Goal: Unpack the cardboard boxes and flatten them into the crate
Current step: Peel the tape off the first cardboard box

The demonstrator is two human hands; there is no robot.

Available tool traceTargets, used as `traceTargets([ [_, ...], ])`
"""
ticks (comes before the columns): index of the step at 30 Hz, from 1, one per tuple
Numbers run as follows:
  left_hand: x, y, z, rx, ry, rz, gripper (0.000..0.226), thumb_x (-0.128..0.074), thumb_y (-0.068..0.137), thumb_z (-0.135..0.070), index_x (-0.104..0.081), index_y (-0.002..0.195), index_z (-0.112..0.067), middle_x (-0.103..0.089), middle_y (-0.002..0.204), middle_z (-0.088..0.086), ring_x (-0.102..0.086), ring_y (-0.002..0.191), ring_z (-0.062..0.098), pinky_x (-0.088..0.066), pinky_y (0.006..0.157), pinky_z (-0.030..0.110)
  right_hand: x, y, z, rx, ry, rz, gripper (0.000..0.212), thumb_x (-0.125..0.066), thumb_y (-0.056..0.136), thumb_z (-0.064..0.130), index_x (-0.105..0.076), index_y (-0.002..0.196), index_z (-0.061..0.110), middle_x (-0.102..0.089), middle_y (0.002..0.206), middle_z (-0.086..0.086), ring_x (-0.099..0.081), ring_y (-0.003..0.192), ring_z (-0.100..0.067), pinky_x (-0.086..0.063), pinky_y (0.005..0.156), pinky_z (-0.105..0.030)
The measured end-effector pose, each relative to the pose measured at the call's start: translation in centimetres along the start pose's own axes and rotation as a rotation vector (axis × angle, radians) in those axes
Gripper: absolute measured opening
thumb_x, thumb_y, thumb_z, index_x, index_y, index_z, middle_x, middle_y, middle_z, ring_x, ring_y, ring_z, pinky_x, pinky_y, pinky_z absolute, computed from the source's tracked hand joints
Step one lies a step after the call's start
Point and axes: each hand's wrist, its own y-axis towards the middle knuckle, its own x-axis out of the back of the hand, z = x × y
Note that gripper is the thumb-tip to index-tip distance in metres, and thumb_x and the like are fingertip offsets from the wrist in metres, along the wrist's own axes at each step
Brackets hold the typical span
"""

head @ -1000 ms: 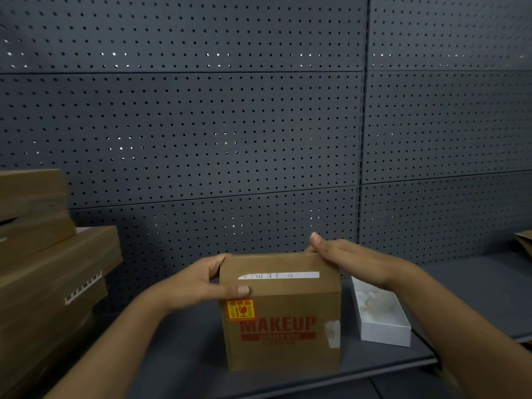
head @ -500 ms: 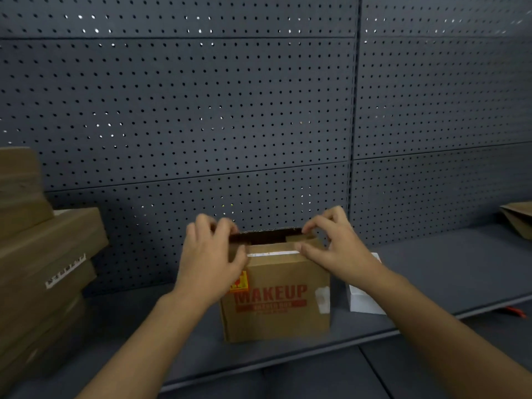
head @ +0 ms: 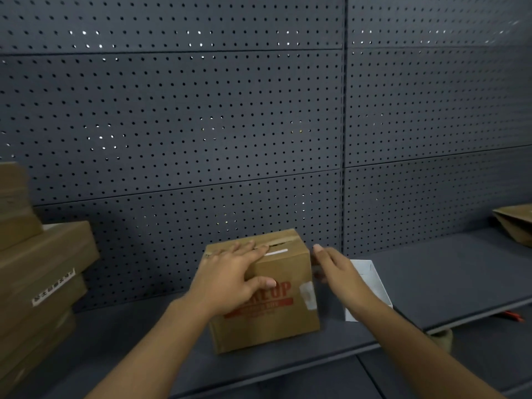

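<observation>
Resting flat on the top front edge of the cardboard box [head: 276, 295], the left hand [head: 230, 280] is seen with fingers spread and straight across the lid, thumb laid down over the front face. No curl around the box is shown; it is pressed, not gripped. The right hand [head: 336, 269] is held just beside the box's right side, fingers extended and relaxed, nothing held; contact with the box wall cannot be told because of blur. The 2 hands are apart, 1 on each side of the box.

The box is stood upright on the dark grey shelf [head: 431, 283], near the front edge, with its top flaps down and a dark slit left along the seam. Red print is read on the front face: "…EUP", the first letters covered by the left hand; a red bar with smaller text sits below, unreadable. A white label strip is seen near the top edge and a pale tape patch on the right of the face.

A white open tray [head: 371, 272] is placed just right of the box, behind the right hand. A stack of cardboard boxes [head: 43, 272] is placed at far left, with a barcode-like label, unreadable. A perforated panel [head: 201, 125] is set behind the shelf.
</observation>
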Motion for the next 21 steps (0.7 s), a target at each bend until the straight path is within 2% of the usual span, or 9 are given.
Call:
traceTargets([
  [2, 0.4, -0.6, 0.4, 0.069, -0.107, -0.101, 0.067, -0.047, 0.092, -0.077, -0.035, 0.154, -0.055, -0.030, 0.163, -0.025, -0.026, 0.154, 0.007, -0.033, 0.117, 0.045, -0.1, -0.2, -1.1, -0.147, -0.026, 0.043, 0.082, -0.038, 0.087, 0.087, -0.061, 0.137, 0.026, -0.062, 0.140, 0.004, -0.056, 0.131, -0.018, -0.042, 0.116, -0.049],
  [4, 0.5, -1.2, 1.0, 0.151, -0.226, -0.225, 0.056, -0.051, 0.092, -0.072, -0.048, 0.146, -0.056, -0.043, 0.154, -0.030, -0.039, 0.146, 0.005, -0.042, 0.110, 0.043, -0.1, -0.4, -1.7, -0.316, 0.033, 0.092, 0.110, -0.033, 0.068, 0.103, -0.053, 0.147, 0.029, -0.055, 0.148, 0.004, -0.051, 0.137, -0.021, -0.039, 0.118, -0.049],
  [6, 0.0, -2.0, 1.9, 0.240, -0.323, -0.315, 0.053, -0.054, 0.091, -0.073, -0.054, 0.141, -0.056, -0.053, 0.146, -0.028, -0.054, 0.135, 0.007, -0.051, 0.104, 0.045, -0.6, -1.1, -1.1, -0.378, 0.222, 0.225, 0.097, -0.036, 0.072, 0.099, -0.059, 0.137, 0.031, -0.063, 0.136, 0.001, -0.059, 0.126, -0.025, -0.045, 0.113, -0.047],
  [8, -1.0, -2.6, 2.8, 0.314, -0.524, -0.405, 0.055, -0.056, 0.089, -0.073, -0.057, 0.140, -0.052, -0.064, 0.135, -0.025, -0.064, 0.119, 0.004, -0.057, 0.098, 0.045, -1.5, -1.4, 0.4, -0.284, 0.407, 0.283, 0.070, -0.053, 0.083, 0.084, -0.061, 0.132, 0.034, -0.067, 0.133, 0.004, -0.061, 0.125, -0.023, -0.046, 0.114, -0.045],
  [9, -1.5, -3.0, 3.0, 0.348, -0.691, -0.451, 0.055, -0.058, 0.089, -0.069, -0.060, 0.140, -0.047, -0.067, 0.130, -0.023, -0.065, 0.113, 0.000, -0.058, 0.097, 0.043, -2.1, -1.4, 1.1, -0.198, 0.444, 0.248, 0.066, -0.063, 0.085, 0.074, -0.058, 0.138, 0.035, -0.066, 0.136, 0.007, -0.060, 0.128, -0.019, -0.045, 0.115, -0.045],
  [12, -3.3, -4.4, 2.5, 0.389, -1.050, -0.516, 0.044, -0.064, 0.091, -0.054, -0.066, 0.131, -0.035, -0.072, 0.121, -0.018, -0.068, 0.111, 0.002, -0.058, 0.098, 0.040, -3.4, -1.2, 4.3, 0.084, 0.309, 0.025, 0.061, -0.073, 0.094, 0.040, -0.045, 0.149, 0.043, -0.056, 0.137, 0.014, -0.057, 0.124, -0.002, -0.054, 0.102, -0.031],
  [15, -5.1, -5.9, 0.8, 0.455, -1.268, -0.391, 0.043, -0.069, 0.084, -0.057, -0.050, 0.121, -0.044, -0.065, 0.124, -0.017, -0.064, 0.115, 0.006, -0.057, 0.100, 0.045, -3.8, -1.3, 6.7, 0.294, 0.116, 0.026, 0.057, -0.068, 0.098, 0.030, -0.046, 0.148, 0.045, -0.046, 0.128, 0.012, -0.056, 0.109, 0.010, -0.052, 0.081, -0.010],
  [18, -4.9, -6.1, 0.3, 0.543, -1.436, -0.380, 0.040, -0.056, 0.085, -0.071, -0.045, 0.120, -0.056, -0.062, 0.125, -0.015, -0.065, 0.114, 0.012, -0.057, 0.099, 0.049, -3.9, -1.1, 7.4, 0.377, 0.032, 0.152, 0.055, -0.067, 0.099, 0.031, -0.047, 0.150, 0.040, -0.044, 0.133, 0.005, -0.054, 0.112, 0.011, -0.047, 0.085, -0.004],
  [21, -2.9, -5.5, 0.6, 0.590, -1.364, -0.436, 0.050, -0.041, 0.089, -0.078, -0.051, 0.123, -0.044, -0.067, 0.116, -0.013, -0.066, 0.105, 0.008, -0.056, 0.089, 0.039, -3.6, -1.1, 7.5, 0.403, 0.032, 0.205, 0.051, -0.071, 0.096, 0.030, -0.054, 0.143, 0.042, -0.047, 0.134, 0.005, -0.055, 0.122, 0.001, -0.050, 0.101, -0.017],
])
